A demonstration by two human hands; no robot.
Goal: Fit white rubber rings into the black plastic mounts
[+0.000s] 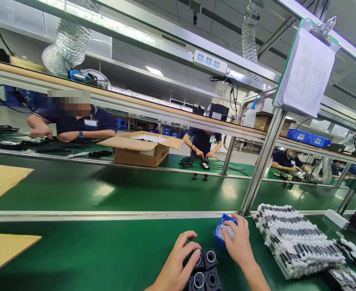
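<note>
My left hand [181, 258] is curved over a group of black square housings [211, 279] near the bottom edge. Its fingers and thumb are apart, with the fingertips beside the upper-left housing. White rings [199, 279] sit in the round openings of several housings; the lower-right one shows a dark hole. My right hand [240, 240] reaches over a small blue bin [219, 239] of loose white rings [223, 231]. Its thumb and fingertips are at the rings, spread apart. No ring can be made out between them.
Right of the bin stands a large stack of black and white parts [299, 240]. Cardboard flaps [6, 252] jut in from the left. A metal post [264, 161] rises behind the bin. Co-workers [203, 141] and an open carton [141, 151] are across the bench.
</note>
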